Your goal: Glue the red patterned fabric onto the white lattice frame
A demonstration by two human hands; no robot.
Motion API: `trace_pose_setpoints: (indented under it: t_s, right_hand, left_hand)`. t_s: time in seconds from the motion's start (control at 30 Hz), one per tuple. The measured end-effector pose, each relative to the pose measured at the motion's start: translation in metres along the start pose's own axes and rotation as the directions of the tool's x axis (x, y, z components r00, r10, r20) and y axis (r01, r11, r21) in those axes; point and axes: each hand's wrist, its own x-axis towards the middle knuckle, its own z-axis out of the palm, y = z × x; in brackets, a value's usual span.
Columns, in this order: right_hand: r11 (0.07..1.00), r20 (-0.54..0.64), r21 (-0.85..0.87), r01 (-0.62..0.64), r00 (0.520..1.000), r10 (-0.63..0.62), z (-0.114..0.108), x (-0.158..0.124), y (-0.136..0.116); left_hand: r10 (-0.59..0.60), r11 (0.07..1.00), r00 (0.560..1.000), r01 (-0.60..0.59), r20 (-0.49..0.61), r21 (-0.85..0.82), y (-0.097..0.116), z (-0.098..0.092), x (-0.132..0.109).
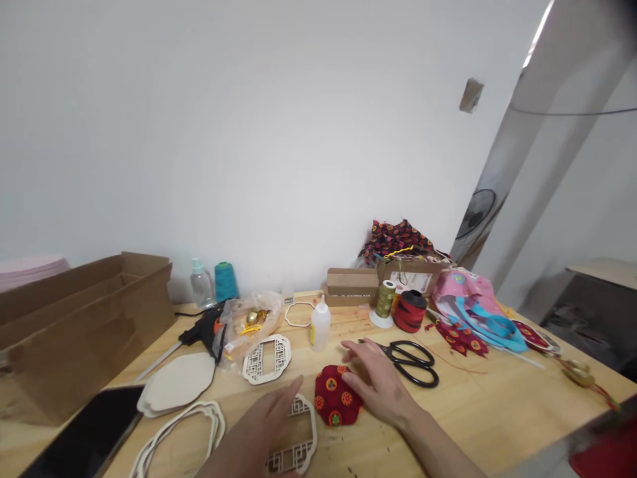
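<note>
My left hand (261, 425), slightly blurred, is stretched out over the left side of a pale lattice frame (311, 425), hiding that side. Its visible fingers look extended rather than curled. My right hand (378, 382) is open, its thumb at the right edge of a dark red, flower-patterned fabric-covered piece (338, 397) that lies flat on the table. The right fingers reach forward, near the black-handled scissors (414, 362). A second lattice frame (267, 359) lies beyond my left hand. Behind the fabric piece stands a white squeeze bottle (321, 326) with a nozzle.
At left are a cardboard box (89, 332), a phone (84, 435), pale boards (178, 382), thin frames (186, 431) and a glue gun (202, 328). A green thread spool (385, 300), red thread cone (411, 312), fabric-filled box (413, 273) and blue ribbon (492, 328) sit at right.
</note>
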Motion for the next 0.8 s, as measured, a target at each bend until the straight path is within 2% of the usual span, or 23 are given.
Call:
trace_pose_setpoints:
  t_s: [0.07, 0.13, 0.17, 0.23, 0.27, 0.3, 0.33, 0.4, 0.47, 0.57, 0.7, 0.8]
  right_hand:
    - [1.000, -0.027, 0.013, 0.014, 1.000, -0.014, -0.001, 0.000, -0.001]
    - [0.999, -0.050, 0.028, 0.032, 0.998, -0.031, -0.001, 0.000, -0.002]
    - [0.999, -0.063, 0.035, 0.039, 0.997, -0.037, -0.001, 0.001, -0.002]
    - [0.998, -0.093, 0.050, 0.047, 0.995, -0.042, -0.002, 0.001, -0.003]
    - [0.997, -0.110, 0.058, 0.047, 0.993, -0.041, -0.002, 0.001, -0.003]
    - [0.997, -0.127, 0.066, 0.046, 0.991, -0.037, -0.002, 0.001, -0.003]
    - [0.996, -0.143, 0.075, 0.044, 0.989, -0.032, -0.001, 0.000, -0.002]
    - [0.995, -0.168, 0.096, 0.039, 0.986, -0.022, -0.001, 0.000, -0.001]
    - [0.992, -0.181, 0.120, 0.040, 0.983, -0.018, -0.001, -0.001, 0.000]
    - [0.984, -0.179, 0.167, 0.054, 0.983, -0.024, -0.002, 0.000, -0.003]
    - [0.967, -0.153, 0.243, 0.070, 0.988, -0.033, -0.001, 0.004, -0.012]
    - [0.950, -0.149, 0.307, 0.053, 0.989, -0.007, 0.001, 0.007, -0.016]
  left_hand:
    - [0.042, 0.989, 0.998, -0.050, -0.054, -0.143, -0.003, 0.000, 0.001]
    - [0.069, 0.894, 0.992, -0.110, -0.108, -0.435, -0.002, -0.001, 0.006]
    - [0.068, 0.777, 0.990, -0.128, -0.120, -0.616, 0.000, -0.004, 0.009]
    - [-0.043, 0.439, 0.998, -0.018, -0.042, -0.898, 0.009, -0.011, 0.017]
    - [-0.073, 0.279, 0.997, 0.051, 0.032, -0.959, 0.015, -0.015, 0.022]
    - [-0.039, 0.101, 0.997, 0.072, 0.068, -0.992, 0.021, -0.018, 0.026]
    - [0.013, -0.037, 0.990, 0.139, 0.139, -0.990, 0.027, -0.020, 0.030]
    - [0.105, -0.202, 0.968, 0.244, 0.227, -0.948, 0.034, -0.020, 0.039]
    - [0.161, -0.253, 0.946, 0.315, 0.281, -0.915, 0.037, -0.013, 0.046]
    - [0.213, -0.246, 0.923, 0.369, 0.322, -0.896, 0.035, -0.001, 0.054]
    - [0.258, -0.205, 0.906, 0.389, 0.334, -0.898, 0.033, 0.011, 0.058]
    - [0.213, -0.112, 0.922, 0.352, 0.324, -0.929, 0.029, 0.018, 0.061]
